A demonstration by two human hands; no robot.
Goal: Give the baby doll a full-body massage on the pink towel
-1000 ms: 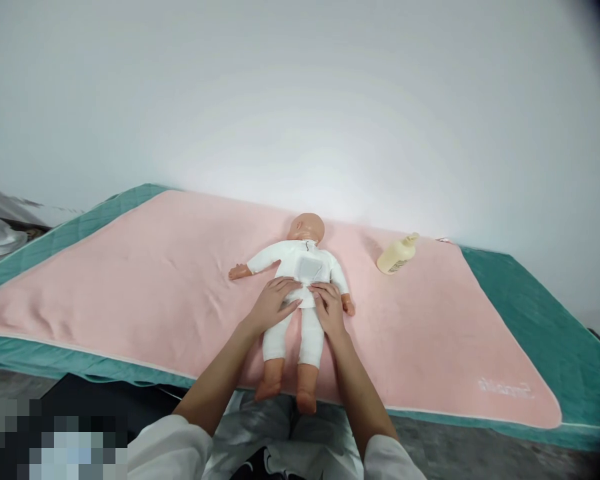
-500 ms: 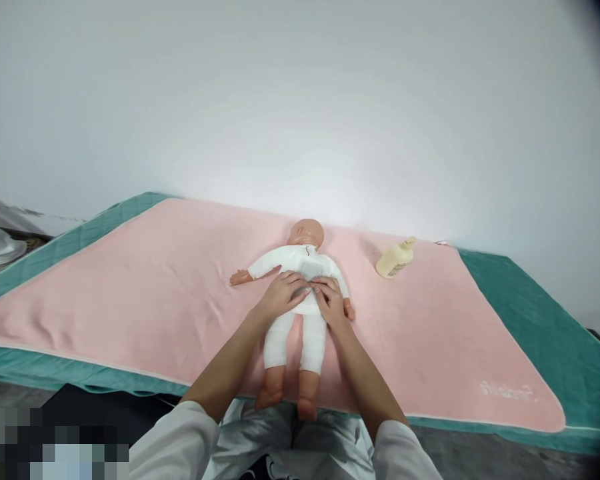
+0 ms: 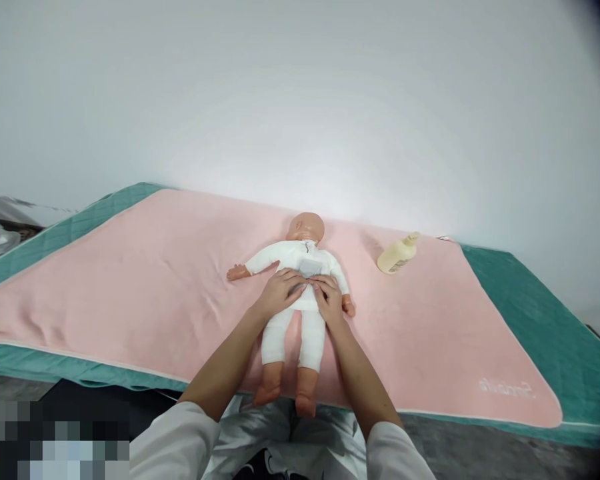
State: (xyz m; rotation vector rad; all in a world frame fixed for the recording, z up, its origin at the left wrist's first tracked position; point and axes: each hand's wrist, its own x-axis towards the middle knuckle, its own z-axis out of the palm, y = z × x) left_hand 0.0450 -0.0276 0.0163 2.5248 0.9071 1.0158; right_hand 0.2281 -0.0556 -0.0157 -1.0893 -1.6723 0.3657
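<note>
A baby doll (image 3: 306,301) with a white cloth body and bare plastic head, hands and feet lies with its head toward the wall and its feet at the near edge. A greyish rectangular patch (image 3: 311,268) shows on its torso. My left hand (image 3: 282,292) rests on the left side of the doll's lower torso, fingers stretched out. On the opposite side my right hand (image 3: 329,296) lies likewise, its fingertips close to those of my left hand. Neither hand grips anything; both touch the white cloth.
A pale yellow pump bottle (image 3: 397,255) stands right of the doll. Pink cloth (image 3: 130,267) covers most of a green padded surface (image 3: 545,300), which borders a white wall (image 3: 300,100). A dark object (image 3: 95,407) sits below the near left edge.
The view has shifted slightly. Both hands stay on the doll's torso, with only a small change in the fingers' position. The doll and bottle lie as before.
</note>
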